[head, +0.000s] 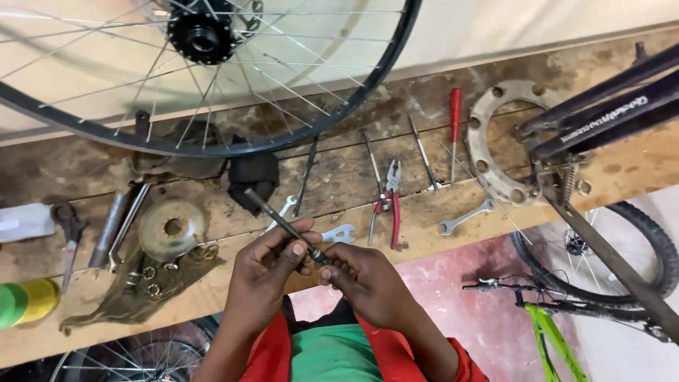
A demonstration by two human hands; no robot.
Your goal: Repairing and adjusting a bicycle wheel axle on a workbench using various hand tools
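Note:
Both my hands meet over the front edge of a worn wooden bench [339, 177]. My left hand [272, 269] grips a thin dark metal axle rod [279, 218] that slants up to the left. My right hand [364, 279] pinches the rod's lower end, where a small nut or cone sits between its fingertips. A spoked bicycle wheel [212, 145] with a black hub [201, 32] stands at the back of the bench, above my hands.
On the bench lie red-handled pliers [392, 205], a red screwdriver [455, 113], spanners [463, 218], a round sprocket [172, 228] on an oily rag, a perforated metal ring [481, 152] and thread spools [25, 303]. A bicycle frame [601, 106] reaches in from the right; a green bicycle [552, 332] lies on the floor.

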